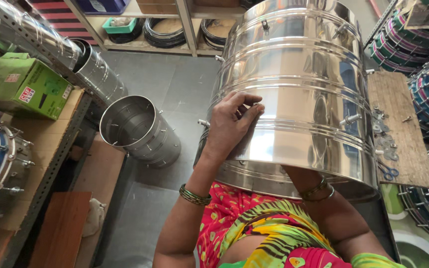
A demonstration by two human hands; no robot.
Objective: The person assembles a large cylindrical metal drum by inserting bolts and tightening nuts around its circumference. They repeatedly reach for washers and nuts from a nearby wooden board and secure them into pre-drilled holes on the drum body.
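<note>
Polished steel, bright as a mirror, makes up the large drum shell [299, 94] that lies on its side across the person's lap, its open end toward the body. Raised ribs ring its wall, and short threaded studs stick out from it here and there. The left hand [232, 124] lies on the outside of the wall, fingertips pinched narrow on a small stud or nut at the rib; what exactly sits between them is too small to tell. The right hand is hidden: the right forearm [319, 191], with its bangles, goes into the shell's open mouth, so I cannot tell whether that hand holds anything.

To the left of the pinching hand, down on the grey floor, a smaller steel shell [137, 131] lies tilted with its mouth up; nothing shows inside but small bolt ends along its inner wall. Beyond that one, more steel shells [95, 74] lean in a row. On the far side of the big shell from the grip, a wooden board [403, 144] carries loose washers, bolts and a blue-handled pair of scissors [388, 172]. Farther left of the hand, a green cardboard box [21, 84] stands closed on a shelf.
</note>
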